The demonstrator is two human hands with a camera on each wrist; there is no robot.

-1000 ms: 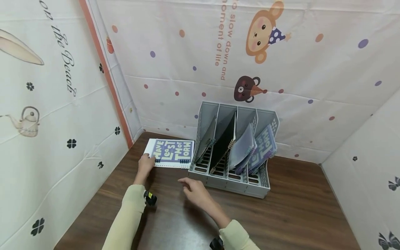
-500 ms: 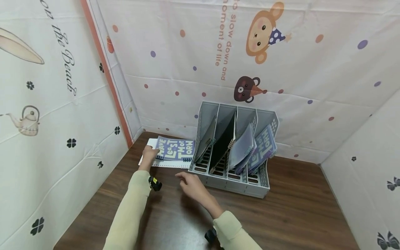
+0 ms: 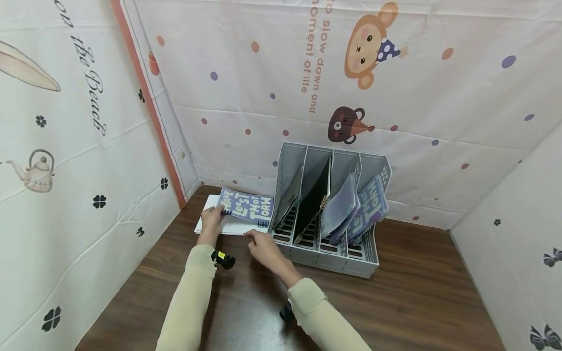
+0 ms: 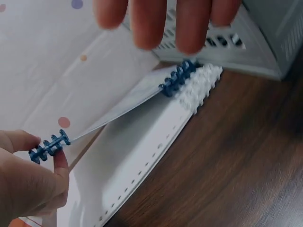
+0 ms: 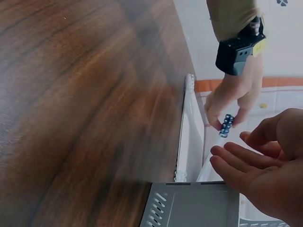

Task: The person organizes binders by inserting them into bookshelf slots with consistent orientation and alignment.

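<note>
My left hand pinches the blue ring binding of a purple-covered spiral notebook with yellow lettering. In the left wrist view, the notebook's pinched end is lifted, while its far end stays low by a white spiral notebook. That white notebook lies flat on the table under it. Close to the right end of the two notebooks is my right hand, holding nothing, with fingers loosely extended, as the right wrist view shows.
A grey file rack with several slots stands right of the notebooks. It holds a grey notebook, a black one, pale clear-covered ones and a purple lettered one. Printed cloth walls border the brown table.
My left hand has moved up and right along the notebooks, and now lifts the purple notebook's left end off the white one. My right hand has shifted slightly up toward them.
</note>
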